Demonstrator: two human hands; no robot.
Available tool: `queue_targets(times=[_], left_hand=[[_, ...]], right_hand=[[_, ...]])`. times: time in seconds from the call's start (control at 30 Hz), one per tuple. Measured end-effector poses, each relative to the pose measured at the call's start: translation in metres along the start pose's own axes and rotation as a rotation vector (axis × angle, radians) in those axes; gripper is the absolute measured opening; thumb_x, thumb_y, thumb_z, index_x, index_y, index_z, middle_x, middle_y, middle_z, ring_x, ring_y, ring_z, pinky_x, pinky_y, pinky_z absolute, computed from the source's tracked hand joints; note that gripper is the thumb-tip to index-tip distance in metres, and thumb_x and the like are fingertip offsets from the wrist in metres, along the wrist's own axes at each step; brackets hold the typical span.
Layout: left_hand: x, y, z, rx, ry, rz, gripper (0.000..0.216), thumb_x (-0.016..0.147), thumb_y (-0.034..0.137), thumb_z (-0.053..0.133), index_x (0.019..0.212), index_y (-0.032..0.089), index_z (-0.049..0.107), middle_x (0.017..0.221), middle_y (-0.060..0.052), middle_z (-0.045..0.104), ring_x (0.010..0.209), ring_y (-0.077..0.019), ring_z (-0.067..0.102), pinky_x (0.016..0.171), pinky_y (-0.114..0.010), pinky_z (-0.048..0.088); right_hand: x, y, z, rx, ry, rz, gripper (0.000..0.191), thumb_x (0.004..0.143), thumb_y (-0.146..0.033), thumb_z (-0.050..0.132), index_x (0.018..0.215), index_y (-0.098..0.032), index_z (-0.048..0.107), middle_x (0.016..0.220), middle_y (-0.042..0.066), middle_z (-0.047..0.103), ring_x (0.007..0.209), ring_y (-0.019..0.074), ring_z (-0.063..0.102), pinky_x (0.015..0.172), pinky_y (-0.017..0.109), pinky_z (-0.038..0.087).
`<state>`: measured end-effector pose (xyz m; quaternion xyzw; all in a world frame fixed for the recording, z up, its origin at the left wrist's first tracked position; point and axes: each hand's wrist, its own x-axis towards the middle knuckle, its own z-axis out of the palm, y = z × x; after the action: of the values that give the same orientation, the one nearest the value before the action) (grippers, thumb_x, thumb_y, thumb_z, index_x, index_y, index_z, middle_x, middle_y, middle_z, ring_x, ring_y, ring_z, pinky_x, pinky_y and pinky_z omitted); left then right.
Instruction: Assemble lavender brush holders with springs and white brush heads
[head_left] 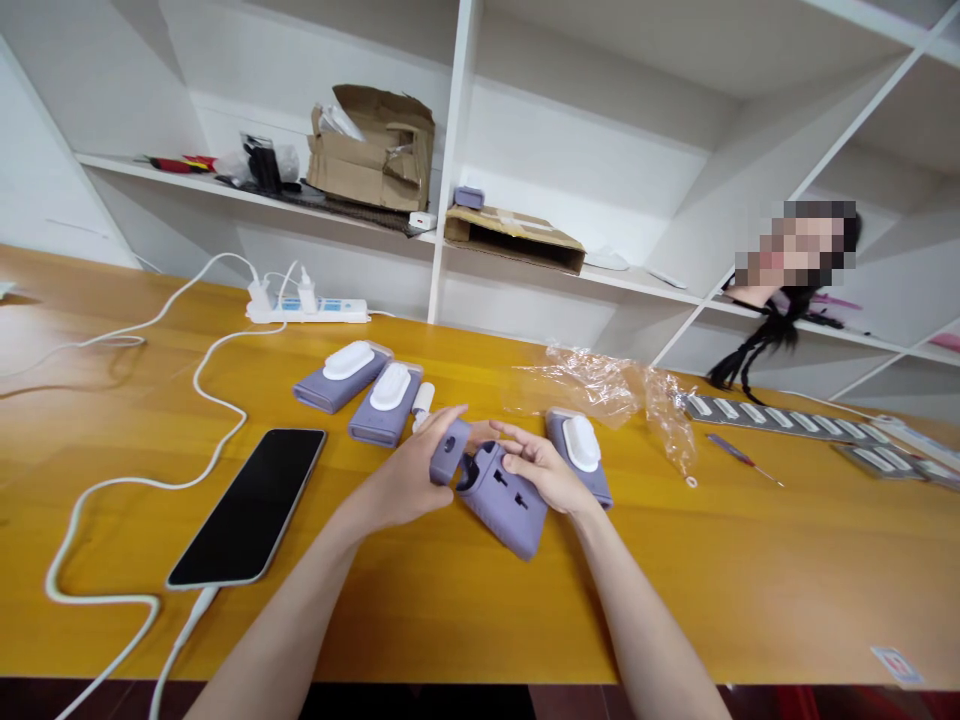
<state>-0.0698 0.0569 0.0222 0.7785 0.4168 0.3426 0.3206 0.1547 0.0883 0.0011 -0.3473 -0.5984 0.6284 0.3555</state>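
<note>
My left hand (411, 470) is closed around a purple end cap (448, 452) that has a small round hole. My right hand (541, 465) grips a purple plastic housing (506, 508) with two black keyhole-like slots in its face. Cap and housing are tilted towards each other, with a dark opening at the housing's upper left end. Just behind my right hand lies a similar purple unit (596, 490) topped by a white oval piece (582, 443). Two more such units, a nearer one (379, 420) and a farther one (326, 390), lie beyond my left hand, beside a small white cylindrical part (424, 397).
A phone (247, 510) on a white cable lies at left, near a power strip (307, 308). Clear plastic wrap (600, 385), a screwdriver (731, 450) and strips of white parts (780, 418) lie right. Shelves behind hold cardboard boxes (375, 165) and a braided dark-haired head (780, 310).
</note>
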Motion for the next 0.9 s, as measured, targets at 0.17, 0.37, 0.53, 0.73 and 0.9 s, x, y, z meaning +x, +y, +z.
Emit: queue_targets(times=[0.17,0.37,0.53,0.73,0.9], left_hand=[[0.0015,-0.0034,0.0034,-0.083,-0.076,-0.025,0.088,0.059,0.008,0.053,0.14,0.016,0.02,0.146,-0.012,0.028,0.133,-0.0258,0.027,0.109,-0.042,0.022],[0.002,-0.0046,0.0013,-0.135,-0.102,-0.072,0.091,0.059,0.015,0.062,0.14,0.016,0.021,0.146,-0.012,0.027,0.132,-0.0266,0.027,0.108,-0.041,0.024],[0.002,-0.0054,0.0023,-0.144,-0.105,-0.076,0.09,0.061,0.017,0.064,0.14,0.018,0.02,0.147,-0.01,0.023,0.134,-0.0255,0.024,0.109,-0.041,0.021],[0.0015,-0.0062,0.0018,-0.168,-0.105,-0.071,0.089,0.061,0.017,0.064,0.139,0.019,0.021,0.146,-0.01,0.025,0.133,-0.0255,0.026,0.109,-0.041,0.022],[0.0012,-0.005,0.0005,-0.171,-0.109,-0.057,0.088,0.062,0.018,0.064,0.139,0.021,0.021,0.145,-0.009,0.028,0.132,-0.0259,0.027,0.108,-0.041,0.024]], right_hand=[[0.0,-0.0018,0.003,-0.073,0.005,-0.019,0.058,0.072,-0.028,0.069,0.125,-0.02,0.048,0.121,0.01,0.059,0.103,0.0196,0.058,0.093,0.038,0.04],[-0.001,-0.0028,0.0035,-0.108,0.01,-0.03,0.06,0.072,-0.03,0.069,0.127,-0.02,0.046,0.119,0.01,0.059,0.097,0.0188,0.06,0.092,0.039,0.04],[-0.0016,-0.0022,0.0033,-0.102,0.009,-0.034,0.059,0.072,-0.029,0.068,0.127,-0.02,0.046,0.117,0.01,0.06,0.096,0.0182,0.06,0.091,0.039,0.041],[-0.001,-0.0017,0.0032,-0.1,-0.025,-0.05,0.056,0.073,-0.028,0.067,0.125,-0.022,0.048,0.12,0.01,0.059,0.103,0.0199,0.057,0.094,0.041,0.039],[-0.0012,-0.002,0.0042,-0.101,-0.036,-0.051,0.056,0.073,-0.029,0.067,0.125,-0.022,0.048,0.119,0.01,0.06,0.102,0.0202,0.058,0.094,0.041,0.039]])
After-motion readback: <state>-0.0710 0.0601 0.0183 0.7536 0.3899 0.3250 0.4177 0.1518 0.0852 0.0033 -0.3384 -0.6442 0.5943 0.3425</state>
